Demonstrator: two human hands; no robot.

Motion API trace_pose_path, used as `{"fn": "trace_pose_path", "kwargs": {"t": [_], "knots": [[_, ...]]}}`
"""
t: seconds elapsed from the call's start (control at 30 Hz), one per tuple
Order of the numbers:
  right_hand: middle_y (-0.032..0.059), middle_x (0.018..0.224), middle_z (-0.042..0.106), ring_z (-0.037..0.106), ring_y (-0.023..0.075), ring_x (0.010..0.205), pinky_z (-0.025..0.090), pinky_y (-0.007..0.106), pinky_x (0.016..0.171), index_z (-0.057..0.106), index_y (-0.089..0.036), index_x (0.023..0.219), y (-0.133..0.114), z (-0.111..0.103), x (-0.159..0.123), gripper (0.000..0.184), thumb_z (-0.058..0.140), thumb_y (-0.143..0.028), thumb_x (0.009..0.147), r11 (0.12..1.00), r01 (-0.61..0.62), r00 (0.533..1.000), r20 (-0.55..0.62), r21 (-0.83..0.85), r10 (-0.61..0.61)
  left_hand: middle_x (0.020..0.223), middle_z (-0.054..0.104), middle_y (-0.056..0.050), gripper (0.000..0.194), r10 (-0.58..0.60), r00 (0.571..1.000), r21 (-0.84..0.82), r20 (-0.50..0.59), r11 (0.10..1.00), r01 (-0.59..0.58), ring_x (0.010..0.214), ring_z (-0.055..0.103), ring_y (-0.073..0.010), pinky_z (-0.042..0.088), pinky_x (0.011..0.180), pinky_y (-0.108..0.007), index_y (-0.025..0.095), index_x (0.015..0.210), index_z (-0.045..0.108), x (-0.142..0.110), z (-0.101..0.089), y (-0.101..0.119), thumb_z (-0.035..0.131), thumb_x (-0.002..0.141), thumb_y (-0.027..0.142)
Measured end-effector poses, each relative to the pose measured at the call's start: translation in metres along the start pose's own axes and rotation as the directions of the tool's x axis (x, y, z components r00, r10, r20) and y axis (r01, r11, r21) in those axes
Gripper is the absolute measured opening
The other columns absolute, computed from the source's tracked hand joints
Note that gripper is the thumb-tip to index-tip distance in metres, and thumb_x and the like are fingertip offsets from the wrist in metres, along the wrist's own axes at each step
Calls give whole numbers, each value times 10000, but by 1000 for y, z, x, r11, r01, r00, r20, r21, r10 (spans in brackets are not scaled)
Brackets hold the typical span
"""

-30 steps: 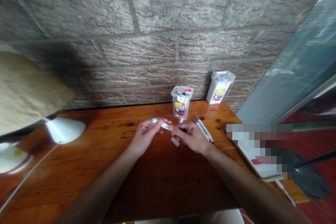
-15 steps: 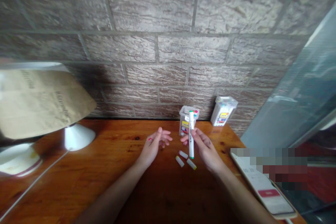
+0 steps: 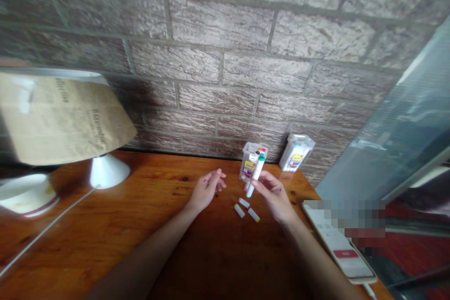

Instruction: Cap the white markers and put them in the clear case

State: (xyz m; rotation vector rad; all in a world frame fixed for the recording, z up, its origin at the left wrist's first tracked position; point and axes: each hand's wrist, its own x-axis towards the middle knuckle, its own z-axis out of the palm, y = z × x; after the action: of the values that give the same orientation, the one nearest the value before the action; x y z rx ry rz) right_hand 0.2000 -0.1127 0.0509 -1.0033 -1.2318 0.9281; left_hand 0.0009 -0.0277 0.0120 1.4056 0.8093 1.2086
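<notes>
My right hand (image 3: 272, 193) pinches a white marker with a green cap (image 3: 255, 175), tilted with the cap up toward an open clear marker box (image 3: 252, 163) by the wall. My left hand (image 3: 208, 188) hovers over the wooden table (image 3: 140, 225) with loosely spread fingers and holds nothing. Three small marker caps (image 3: 246, 208) lie on the table between the hands. A second clear marker box with its lid on (image 3: 294, 152) stands to the right of the first.
A lamp with a paper shade (image 3: 63, 119) and white base (image 3: 107, 171) stands at the left, its cord (image 3: 45, 229) running across the table. A white bowl (image 3: 24, 194) sits at the far left. A phone (image 3: 339, 246) lies near the right edge. A brick wall backs the table.
A second ago both hands held the marker together. The left hand has let go and opened; the right hand has lifted the marker and now tilts it toward the open box.
</notes>
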Motion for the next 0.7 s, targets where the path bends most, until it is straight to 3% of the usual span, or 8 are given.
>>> {"fn": "trace_pose_path", "kwargs": {"t": [0.4, 0.53, 0.7], "knots": [[-11, 836, 697, 614, 164, 778, 508, 310, 765, 716, -240, 864, -8, 4, -2, 253, 866, -371, 708, 998, 29, 1000, 6, 59, -29, 620, 673, -40, 617, -10, 997, 120, 79, 993, 1, 537, 576, -136, 448, 547, -256, 134, 842, 717, 2, 1, -7, 566, 836, 733], [-9, 892, 736, 630, 154, 787, 505, 290, 748, 726, -256, 913, -8, 4, -3, 214, 834, -360, 760, 995, 41, 999, 10, 90, -42, 629, 677, -40, 622, -14, 994, 148, 106, 989, -2, 551, 584, -140, 457, 555, -260, 133, 853, 715, 3, 0, -10, 534, 857, 729], [33, 1023, 770, 651, 153, 798, 472, 249, 632, 691, -265, 1067, -4, 6, -4, 253, 759, -372, 848, 984, -58, 997, 54, 168, 50, 688, 715, -53, 602, -25, 981, 143, 194, 990, -3, 604, 616, -151, 476, 594, -263, 127, 894, 731, -1, 2, -6, 552, 870, 702]]}}
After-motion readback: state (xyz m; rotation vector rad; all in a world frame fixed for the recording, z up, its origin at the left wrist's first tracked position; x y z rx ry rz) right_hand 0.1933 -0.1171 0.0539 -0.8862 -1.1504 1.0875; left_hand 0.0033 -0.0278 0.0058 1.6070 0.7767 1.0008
